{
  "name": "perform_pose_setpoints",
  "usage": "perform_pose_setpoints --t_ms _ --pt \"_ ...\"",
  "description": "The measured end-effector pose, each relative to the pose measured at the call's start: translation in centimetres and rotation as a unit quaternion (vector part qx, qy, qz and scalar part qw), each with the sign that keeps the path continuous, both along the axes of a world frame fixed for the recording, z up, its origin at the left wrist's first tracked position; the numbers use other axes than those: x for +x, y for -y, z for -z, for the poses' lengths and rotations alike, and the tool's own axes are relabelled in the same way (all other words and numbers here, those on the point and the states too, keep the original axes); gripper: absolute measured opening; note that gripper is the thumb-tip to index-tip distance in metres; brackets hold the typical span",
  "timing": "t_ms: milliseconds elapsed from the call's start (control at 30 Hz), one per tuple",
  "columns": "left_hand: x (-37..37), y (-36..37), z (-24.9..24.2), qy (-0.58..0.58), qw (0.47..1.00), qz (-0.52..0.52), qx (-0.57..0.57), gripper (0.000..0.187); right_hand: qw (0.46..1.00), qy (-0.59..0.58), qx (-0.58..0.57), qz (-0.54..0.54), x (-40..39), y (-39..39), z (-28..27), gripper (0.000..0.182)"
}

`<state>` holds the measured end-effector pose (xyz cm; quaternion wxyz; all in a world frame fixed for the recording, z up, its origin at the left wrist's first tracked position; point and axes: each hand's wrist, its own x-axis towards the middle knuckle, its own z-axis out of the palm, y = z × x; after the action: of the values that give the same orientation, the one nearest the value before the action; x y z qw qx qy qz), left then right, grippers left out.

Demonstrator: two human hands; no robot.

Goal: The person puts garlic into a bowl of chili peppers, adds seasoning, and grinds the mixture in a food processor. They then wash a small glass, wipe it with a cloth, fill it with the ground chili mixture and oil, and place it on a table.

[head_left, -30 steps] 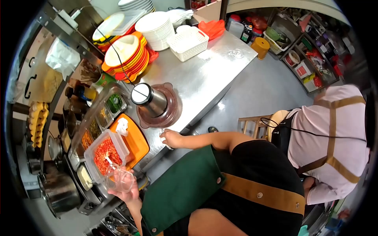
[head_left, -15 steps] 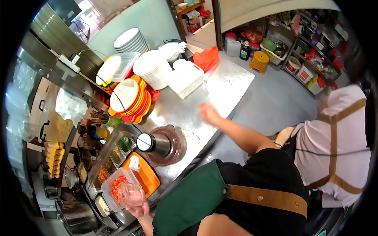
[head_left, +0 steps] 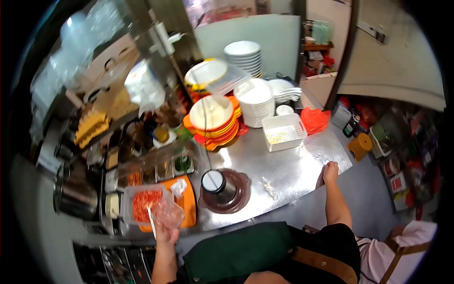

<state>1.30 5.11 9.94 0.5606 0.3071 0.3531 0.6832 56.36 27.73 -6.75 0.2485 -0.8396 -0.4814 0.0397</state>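
Observation:
My left hand (head_left: 166, 233) grips a clear plastic cup (head_left: 169, 214) at the near edge of a clear tub (head_left: 126, 203) of chopped red food (head_left: 145, 204). A white handle (head_left: 152, 221) stands out beside the cup, between it and the tub. Under and right of the tub is an orange tray (head_left: 190, 204) with a crumpled white tissue (head_left: 178, 187). Over the steel counter's right end, my right hand (head_left: 331, 170) has its fingers closed at the edge of a clear, round plastic piece (head_left: 324, 158), faint against the metal.
On the steel counter (head_left: 236, 156) stand stacked orange bowls (head_left: 213, 113), white plates (head_left: 254, 102), a white basket (head_left: 284, 132), a red bag (head_left: 315, 120) and a dark-lidded round vessel (head_left: 224, 191). A person in a light shirt (head_left: 416, 234) is at the lower right, near a yellow stool (head_left: 360, 146).
The view has swung round. My right hand has moved to the counter's far right end and its fingers have closed. My left hand still holds the cup, and a white handle now shows by it.

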Motion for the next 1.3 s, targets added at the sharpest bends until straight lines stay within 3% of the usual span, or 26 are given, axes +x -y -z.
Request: perform_pose_setpoints --t_ms 133,233,400,500,567,600,633,667,733,767,800,900,967,1100,1300 --pt "-4.4 0.6 -1.4 -0.051 0.992 -0.098 0.052 0.06 0.99 -0.041 0.086 -0.108 0.3 -0.6 0.8 0.012" --pt "-9.5 3.6 -1.7 -0.074 0.961 -0.264 0.03 0.057 0.966 -0.093 0.201 -0.134 0.8 -3.6 0.5 0.021" --pt "-15.3 8.3 -1.3 -0.058 0.896 -0.44 -0.005 0.051 0.907 -0.181 0.287 -0.25 -13.0 -0.3 -16.2 0.023" --pt "-18.4 10.3 0.0 -0.098 0.885 -0.454 -0.03 0.051 0.805 -0.251 0.338 -0.417 -24.6 4.4 -22.6 0.025" --pt "-21.2 11.8 1.8 -0.119 0.895 -0.428 -0.032 0.054 0.85 -0.199 0.207 -0.442 -30.6 7.7 -23.3 0.027" --pt "-22.6 12.5 2.5 -0.147 0.902 -0.404 -0.034 0.059 0.811 -0.192 0.209 -0.512 -35.2 9.6 -23.4 0.028" --pt "-23.7 13.1 2.9 -0.141 0.908 -0.394 -0.031 0.059 0.814 -0.206 0.174 -0.515 -39.4 11.1 -22.5 0.028" --pt "-24.5 13.7 3.4 -0.172 0.911 -0.372 -0.046 0.062 0.806 -0.119 0.191 -0.548 -44.3 13.0 -22.8 0.025" --pt "-26.0 14.6 4.2 -0.196 0.917 -0.342 -0.057 0.065 0.779 -0.198 0.056 -0.592 -51.5 14.9 -20.6 0.015" --pt "-26.7 15.2 4.4 -0.213 0.922 -0.316 -0.06 0.069 0.767 -0.151 0.034 -0.622 -54.9 15.8 -20.0 0.012" --pt "-27.5 15.8 4.6 -0.232 0.926 -0.291 -0.064 0.072 0.736 -0.166 0.018 -0.656 -58.2 16.6 -19.5 0.014" --pt "-29.4 17.4 4.6 -0.229 0.94 -0.242 -0.077 0.078 0.702 -0.019 0.059 -0.71 -66.2 17.0 -16.0 0.006" --pt "-30.5 17.9 4.6 -0.318 0.916 -0.218 -0.115 0.08 0.684 0.099 0.037 -0.722 -69.6 16.9 -15.2 0.006" --pt "-31.9 18.8 4.7 -0.331 0.911 -0.217 -0.116 0.084 0.659 0.172 -0.072 -0.729 -72.3 16.3 -12.1 0.011" --pt "-32.0 19.6 4.5 -0.362 0.897 -0.224 -0.117 0.087 0.67 0.041 -0.137 -0.728 -73.3 15.7 -10.3 0.013"
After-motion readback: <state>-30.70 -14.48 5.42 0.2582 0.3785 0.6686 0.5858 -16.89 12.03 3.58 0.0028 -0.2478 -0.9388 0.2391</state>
